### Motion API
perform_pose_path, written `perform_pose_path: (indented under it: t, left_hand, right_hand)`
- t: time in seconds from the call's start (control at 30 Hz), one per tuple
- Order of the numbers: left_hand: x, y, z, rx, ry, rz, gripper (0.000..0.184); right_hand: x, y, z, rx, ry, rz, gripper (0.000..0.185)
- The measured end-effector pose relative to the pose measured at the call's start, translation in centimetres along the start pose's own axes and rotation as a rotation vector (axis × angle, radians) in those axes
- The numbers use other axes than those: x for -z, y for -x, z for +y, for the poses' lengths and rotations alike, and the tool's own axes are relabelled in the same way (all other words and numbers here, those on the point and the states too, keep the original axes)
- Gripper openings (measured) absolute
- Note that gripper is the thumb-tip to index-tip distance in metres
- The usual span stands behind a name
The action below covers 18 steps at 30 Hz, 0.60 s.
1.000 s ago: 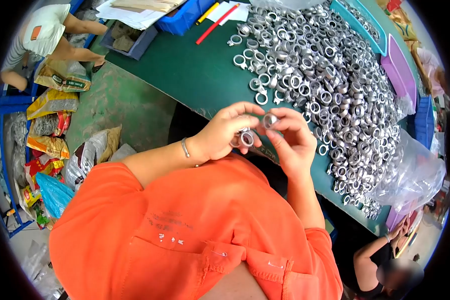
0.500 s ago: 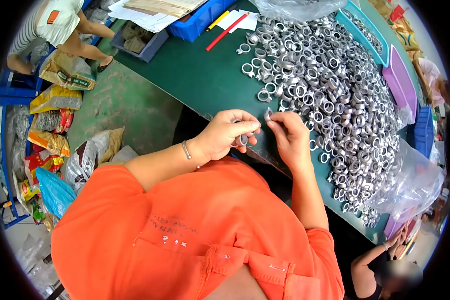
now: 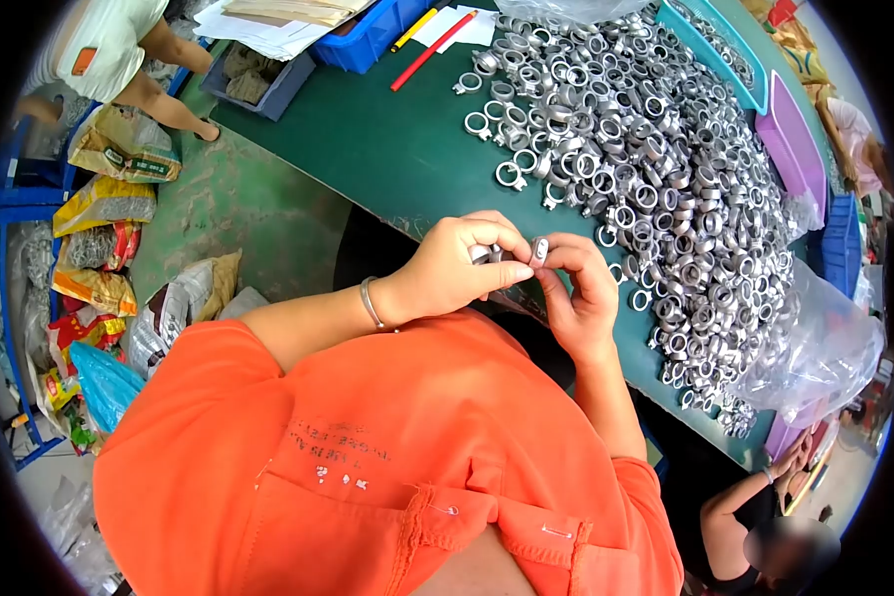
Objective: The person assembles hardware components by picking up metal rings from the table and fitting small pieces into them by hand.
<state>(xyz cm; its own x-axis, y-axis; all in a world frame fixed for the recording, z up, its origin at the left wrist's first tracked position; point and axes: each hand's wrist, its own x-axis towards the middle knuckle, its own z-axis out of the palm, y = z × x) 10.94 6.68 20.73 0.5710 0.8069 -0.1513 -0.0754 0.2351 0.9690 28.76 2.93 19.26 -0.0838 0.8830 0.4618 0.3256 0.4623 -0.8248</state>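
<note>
Close in front of my orange shirt, both hands meet over the near edge of the green table (image 3: 368, 149). My left hand (image 3: 457, 260) is closed around metal rings (image 3: 485, 254), which its fingers partly hide. Between the fingertips of my right hand (image 3: 581, 288) is a single metal ring (image 3: 538, 251), held upright with its side turned up. The left fingertips touch or nearly touch this ring. A large heap of similar silver rings (image 3: 666, 189) spreads over the table to the right of my hands.
Blue bin (image 3: 358, 45), grey bin (image 3: 268, 99), red pencil (image 3: 432, 52) and papers lie at the table's far left. Teal basket (image 3: 755, 84), purple tray (image 3: 795, 149) and plastic bag (image 3: 824, 348) border the heap. Other people are at upper left, right and lower right; sacks line the floor.
My hands have come together again after being apart, and the ring in my right hand now sits by the left fingertips. The person at upper left has shifted.
</note>
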Motion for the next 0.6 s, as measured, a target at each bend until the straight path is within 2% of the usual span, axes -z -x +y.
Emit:
perform_pose_path:
  t: [0.03,0.1,0.13,0.2,0.23,0.37,0.6]
  left_hand:
    - [-0.05,0.00,-0.18,-0.063,-0.055,0.001,0.008]
    - [-0.14,0.05,0.08,-0.104,-0.118,-0.012,0.008]
    - [-0.17,0.04,0.17,-0.149,-0.180,-0.022,0.008]
    - [-0.06,-0.09,-0.36,-0.221,-0.227,-0.018,0.009]
    - [-0.03,-0.10,-0.57,-0.295,-0.274,-0.013,0.010]
    - [-0.33,0.11,-0.04,-0.233,-0.261,-0.019,0.012]
    - [-0.45,0.21,0.10,-0.216,-0.258,-0.023,0.011]
  right_hand:
    - [-0.14,0.18,0.05,-0.003,-0.001,0.002,0.018]
    - [-0.44,0.58,-0.06,-0.215,-0.245,0.088,0.011]
    - [-0.32,0.71,-0.17,-0.218,-0.244,0.089,0.011]
    - [0.01,0.79,-0.48,-0.519,-0.532,0.102,0.011]
    - [0.21,0.69,-0.55,-0.532,-0.498,0.066,0.021]
    - [0.25,0.45,-0.85,-0.636,-0.524,0.046,0.030]
    - [0.09,0.73,-0.68,-0.622,-0.531,-0.045,0.027]
